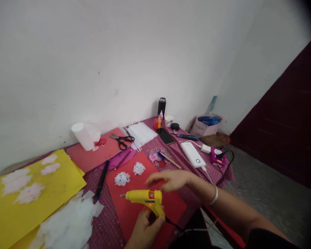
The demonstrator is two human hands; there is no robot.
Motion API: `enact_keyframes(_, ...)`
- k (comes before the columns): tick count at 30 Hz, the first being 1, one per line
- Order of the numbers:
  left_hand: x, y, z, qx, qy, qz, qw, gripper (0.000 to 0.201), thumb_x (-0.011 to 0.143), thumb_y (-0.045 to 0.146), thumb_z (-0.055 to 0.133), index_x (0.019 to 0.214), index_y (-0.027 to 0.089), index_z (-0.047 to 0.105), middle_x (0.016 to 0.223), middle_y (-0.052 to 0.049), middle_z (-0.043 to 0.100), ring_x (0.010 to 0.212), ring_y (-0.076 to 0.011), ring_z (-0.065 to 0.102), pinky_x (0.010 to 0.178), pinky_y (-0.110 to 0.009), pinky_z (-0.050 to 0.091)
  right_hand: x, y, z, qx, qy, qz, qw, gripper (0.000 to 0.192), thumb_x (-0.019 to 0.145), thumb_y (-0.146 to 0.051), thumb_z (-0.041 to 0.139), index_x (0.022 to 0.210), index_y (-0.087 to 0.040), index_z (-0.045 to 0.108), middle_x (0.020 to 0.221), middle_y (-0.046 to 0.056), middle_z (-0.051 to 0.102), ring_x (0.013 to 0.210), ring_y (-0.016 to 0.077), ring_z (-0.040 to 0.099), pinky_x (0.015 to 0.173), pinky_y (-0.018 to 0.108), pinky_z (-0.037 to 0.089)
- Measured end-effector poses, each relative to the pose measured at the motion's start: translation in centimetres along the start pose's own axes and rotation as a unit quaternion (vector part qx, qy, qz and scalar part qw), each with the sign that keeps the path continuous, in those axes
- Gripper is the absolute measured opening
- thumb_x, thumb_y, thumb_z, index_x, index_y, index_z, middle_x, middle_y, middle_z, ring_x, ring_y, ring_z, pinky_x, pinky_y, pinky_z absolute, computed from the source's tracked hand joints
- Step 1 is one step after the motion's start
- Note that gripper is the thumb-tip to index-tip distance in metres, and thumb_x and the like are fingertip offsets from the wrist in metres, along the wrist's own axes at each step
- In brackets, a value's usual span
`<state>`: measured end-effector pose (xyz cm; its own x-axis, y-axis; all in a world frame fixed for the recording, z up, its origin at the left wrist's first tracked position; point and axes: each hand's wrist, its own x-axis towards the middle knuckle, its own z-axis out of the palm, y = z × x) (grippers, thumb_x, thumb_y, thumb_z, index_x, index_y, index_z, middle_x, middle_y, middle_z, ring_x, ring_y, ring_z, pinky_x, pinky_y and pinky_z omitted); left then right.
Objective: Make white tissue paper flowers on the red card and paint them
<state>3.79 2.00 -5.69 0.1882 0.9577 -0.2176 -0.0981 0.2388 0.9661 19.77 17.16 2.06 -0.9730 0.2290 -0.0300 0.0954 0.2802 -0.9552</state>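
A yellow hot glue gun is held by its handle in my left hand, nozzle pointing left, with a small orange light glowing on its side. My right hand hovers just behind and above the gun, fingers stretched out and apart, holding nothing I can see. Under both hands lies a red paper sheet. Two fluffy white tufts with blue specks sit on it, a left tuft and a right tuft. A dark cord runs from the gun's handle toward the lower right.
Scissors, white sticks, a phone and a wooden stick lie behind. A power bank and purple extension box stand right. Yellow paper with pale cutouts and white scraps lie left.
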Motion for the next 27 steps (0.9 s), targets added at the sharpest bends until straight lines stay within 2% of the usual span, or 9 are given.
enact_keyframes(1,0.1,-0.4,-0.1,-0.013,0.0,0.004,1.0,0.043,0.068,0.053,0.075,0.09,0.015,0.074,0.084,-0.008,0.071,0.086,-0.0267,0.062,0.085,-0.039,0.05,0.5,0.3,-1.6,-0.002,0.014,0.003,1.0,0.043,0.082,-0.015,0.056,0.124,-0.011,0.056,0.126,0.013,0.063,0.117,0.0182,0.059,0.099,0.031,0.045)
enact_keyframes(3,0.4,-0.8,-0.1,-0.031,-0.015,0.007,0.999,0.04,0.066,0.05,0.077,0.085,0.014,0.075,0.081,-0.007,0.07,0.083,-0.0248,0.062,0.084,-0.038,0.049,2.2,0.9,-4.1,-0.068,0.079,0.071,0.992,0.038,0.086,-0.012,0.05,0.124,-0.009,0.057,0.121,0.014,0.067,0.112,0.0166,0.064,0.094,0.028,0.049)
enact_keyframes(5,0.4,-0.4,0.3,-0.044,-0.02,-0.003,0.999,0.033,0.065,0.042,0.079,0.082,0.014,0.076,0.079,-0.007,0.07,0.082,-0.0237,0.062,0.082,-0.036,0.049,4.7,1.6,-5.8,-0.226,0.188,0.182,0.938,0.033,0.09,-0.015,0.047,0.119,-0.011,0.061,0.111,0.009,0.073,0.097,0.0138,0.069,0.081,0.022,0.052)
enact_keyframes(7,0.2,0.3,0.7,-0.061,0.004,-0.014,0.998,0.027,0.063,0.034,0.081,0.08,0.014,0.076,0.078,-0.007,0.071,0.08,-0.0232,0.063,0.082,-0.035,0.05,7.5,2.4,-6.8,-0.28,0.24,0.215,0.904,0.032,0.09,-0.014,0.045,0.116,-0.01,0.064,0.108,0.011,0.073,0.095,0.0165,0.07,0.078,0.023,0.052)
enact_keyframes(11,-0.4,1.5,1.4,-0.083,0.07,-0.016,0.994,0.023,0.059,0.024,0.082,0.08,0.016,0.076,0.077,-0.006,0.074,0.081,-0.0236,0.067,0.083,-0.035,0.051,11.7,3.6,-8.0,-0.352,0.297,0.272,0.845,0.029,0.089,-0.026,0.052,0.105,-0.009,0.071,0.112,0.019,0.072,0.107,0.0281,0.067,0.086,0.033,0.052)
enact_keyframes(15,-0.2,1.1,0.9,-0.08,0.059,-0.003,0.995,0.027,0.059,0.025,0.082,0.084,0.015,0.076,0.081,-0.008,0.075,0.084,-0.0251,0.068,0.084,-0.036,0.051,13.9,4.2,-8.1,-0.386,0.302,0.307,0.816,0.032,0.086,-0.03,0.058,0.105,-0.008,0.071,0.115,0.024,0.069,0.11,0.0324,0.066,0.086,0.038,0.053)
enact_keyframes(21,0.4,0.2,-0.6,-0.053,0.021,0.021,0.998,0.037,0.063,0.038,0.082,0.09,0.014,0.075,0.078,-0.007,0.071,0.08,-0.0231,0.064,0.084,-0.038,0.049,13.5,3.7,-8.0,-0.385,0.353,0.304,0.797,0.024,0.085,-0.021,0.057,0.098,-0.006,0.071,0.107,0.024,0.072,0.101,0.0304,0.07,0.08,0.034,0.053)
enact_keyframes(24,0.4,0.4,-1.2,-0.041,-0.014,0.027,0.999,0.039,0.068,0.042,0.08,0.096,0.015,0.074,0.081,-0.006,0.07,0.081,-0.0219,0.062,0.084,-0.038,0.048,11.3,2.6,-8.9,-0.38,0.421,0.275,0.777,0.025,0.091,-0.019,0.048,0.101,-0.007,0.067,0.105,0.022,0.072,0.097,0.0257,0.069,0.079,0.03,0.051)
enact_keyframes(27,0.2,0.7,-1.4,-0.063,-0.052,0.045,0.996,0.033,0.076,0.042,0.076,0.097,0.016,0.073,0.097,-0.009,0.071,0.095,-0.0232,0.062,0.092,-0.038,0.046,8.0,1.1,-9.9,-0.372,0.479,0.222,0.764,0.023,0.096,-0.021,0.042,0.103,-0.011,0.061,0.099,0.014,0.071,0.092,0.0194,0.067,0.078,0.027,0.049)
